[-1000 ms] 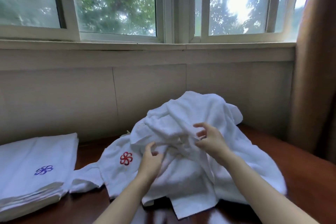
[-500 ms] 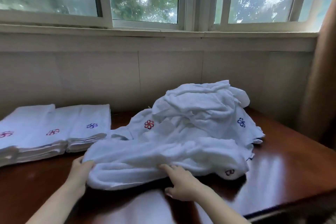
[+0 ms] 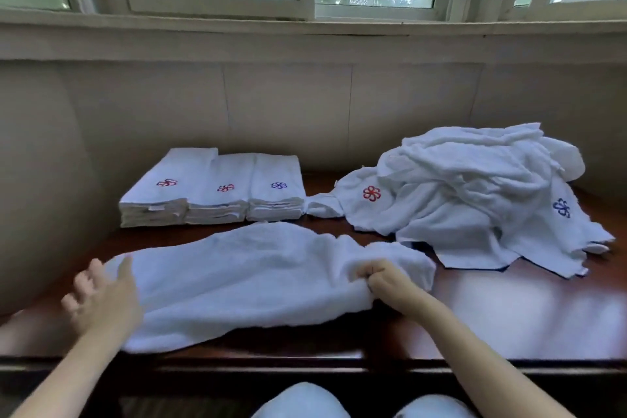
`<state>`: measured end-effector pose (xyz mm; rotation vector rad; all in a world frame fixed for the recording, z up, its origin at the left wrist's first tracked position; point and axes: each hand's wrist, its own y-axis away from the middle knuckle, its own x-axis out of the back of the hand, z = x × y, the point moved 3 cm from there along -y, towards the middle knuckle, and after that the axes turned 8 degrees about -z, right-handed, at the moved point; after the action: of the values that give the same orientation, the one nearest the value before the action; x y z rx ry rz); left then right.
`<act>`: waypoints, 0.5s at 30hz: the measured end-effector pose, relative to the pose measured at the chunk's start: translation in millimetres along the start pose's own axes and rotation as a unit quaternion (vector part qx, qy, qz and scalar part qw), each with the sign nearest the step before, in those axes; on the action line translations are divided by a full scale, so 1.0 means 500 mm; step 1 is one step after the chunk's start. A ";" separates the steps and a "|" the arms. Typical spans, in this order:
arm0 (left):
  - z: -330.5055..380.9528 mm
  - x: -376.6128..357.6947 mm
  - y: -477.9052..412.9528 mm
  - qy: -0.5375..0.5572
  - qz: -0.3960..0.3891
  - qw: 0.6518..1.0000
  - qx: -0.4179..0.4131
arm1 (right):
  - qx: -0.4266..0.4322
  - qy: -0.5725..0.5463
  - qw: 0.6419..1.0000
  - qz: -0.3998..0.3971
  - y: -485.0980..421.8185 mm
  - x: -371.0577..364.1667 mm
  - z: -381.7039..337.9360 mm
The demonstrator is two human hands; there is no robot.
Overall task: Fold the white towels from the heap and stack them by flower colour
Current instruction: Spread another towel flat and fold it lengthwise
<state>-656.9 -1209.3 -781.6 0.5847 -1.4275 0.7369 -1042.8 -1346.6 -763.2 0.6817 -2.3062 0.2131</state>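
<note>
A white towel (image 3: 244, 278) lies stretched along the front edge of a dark wooden table (image 3: 509, 316). The right hand (image 3: 383, 282) grips its bunched right end in a closed fist; the left hand (image 3: 101, 295) rests at its left end, fingers spread and relaxed. The heap (image 3: 475, 193) sits toward the back right corner. Three folded stacks (image 3: 210, 193) line the back edge, left of the heap.

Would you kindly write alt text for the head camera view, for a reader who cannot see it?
A person spreads a white towel on a dark wooden table, the right hand gripping one end and the left hand open at the other. Behind lie three folded stacks with red and blue flowers, and an unfolded heap at right, below a window.
</note>
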 end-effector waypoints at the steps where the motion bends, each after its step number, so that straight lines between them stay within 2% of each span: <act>1: 0.018 0.009 0.007 -0.042 -0.015 0.998 -0.032 | -0.029 -0.104 0.994 0.015 -0.005 0.001 0.000; 3: 0.080 0.020 0.017 -0.040 -0.026 0.989 -0.139 | -0.035 -0.265 0.963 0.014 -0.005 0.008 -0.003; 4: 0.122 0.018 0.028 0.006 -0.038 0.975 -0.217 | -0.016 -0.310 0.950 0.032 0.000 0.017 -0.010; 5: 0.164 0.016 0.045 0.062 -0.069 0.951 -0.294 | -0.010 -0.299 0.950 0.090 0.004 0.031 -0.009; 7: 0.227 -0.002 0.084 0.104 -0.167 0.899 -0.392 | -0.054 -0.126 0.964 0.228 0.016 0.071 0.018; 8: 0.242 -0.021 0.092 0.084 -0.210 0.889 -0.398 | -0.091 -0.023 0.964 0.250 0.024 0.080 0.027; 9: 0.246 -0.038 0.089 0.046 -0.236 0.893 -0.381 | -0.121 0.033 0.969 0.213 0.032 0.086 0.046; 12: 0.231 -0.062 0.054 0.008 -0.241 0.920 -0.308 | -0.158 -0.066 0.985 0.012 0.061 0.073 0.098; 13: 0.227 -0.064 0.046 0.007 -0.244 0.923 -0.299 | -0.149 -0.081 0.986 -0.013 0.073 0.071 0.105; 15: 0.223 -0.065 0.039 0.005 -0.254 0.923 -0.289 | -0.116 -0.065 0.991 0.015 0.087 0.074 0.103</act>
<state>-745.2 -1283.4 -807.4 0.4504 -1.3177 -0.1034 -1118.6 -1342.1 -774.2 0.5582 -2.4176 -0.0877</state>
